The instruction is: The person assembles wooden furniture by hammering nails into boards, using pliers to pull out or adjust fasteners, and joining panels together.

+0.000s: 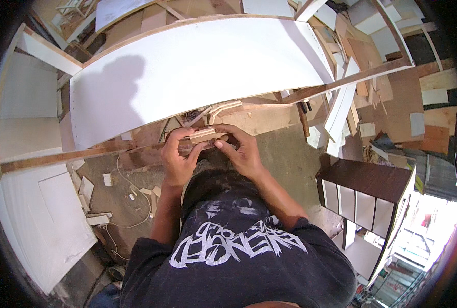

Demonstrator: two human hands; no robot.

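Both my hands are close together in front of my body, fingers bent around a small bundle of pale wooden strips [202,135]. My left hand [178,158] grips its left end, thumb toward me. At the other end, my right hand [242,152] pinches it between thumb and fingers. The fingers cover both ends, and I cannot make out whether the strips are joined or loose. Just beyond lie more short light wood pieces [224,107], at the near edge of a big white panel [197,66].
A wooden frame rail [69,156] runs along the panel's near side. White boards [342,105] lean at the right, near a dark-topped shelf unit [364,177]. Wood offcuts [86,189] and a thin cable [131,226] lie on the floor at left.
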